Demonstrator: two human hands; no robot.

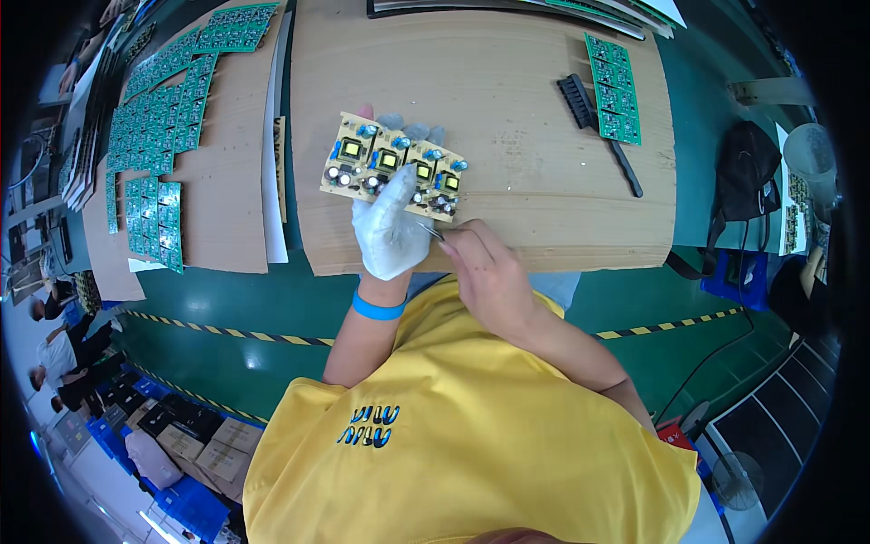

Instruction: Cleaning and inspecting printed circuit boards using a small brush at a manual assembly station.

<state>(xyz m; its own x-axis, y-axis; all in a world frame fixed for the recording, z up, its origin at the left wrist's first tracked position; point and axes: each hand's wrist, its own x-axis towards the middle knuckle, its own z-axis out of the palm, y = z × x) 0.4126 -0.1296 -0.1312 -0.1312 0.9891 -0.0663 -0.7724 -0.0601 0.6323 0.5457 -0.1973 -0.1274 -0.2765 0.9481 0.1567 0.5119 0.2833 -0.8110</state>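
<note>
My left hand, in a white glove with grey fingertips and a blue band at the wrist, grips a tan circuit board panel. The thumb lies across its front and the other fingers are behind. Yellow-and-black transformers, blue parts and round capacitors stand on the panel's face. Just below its lower right edge, my bare right hand pinches a thin pointed metal tool. The tool's tip lies close to the gloved palm; whether it touches the board I cannot tell.
The cardboard-covered bench carries a black brush beside a green circuit board at the right. More green boards cover a cardboard sheet at the left. A black bag is at the far right. Stacked boxes stand at lower left.
</note>
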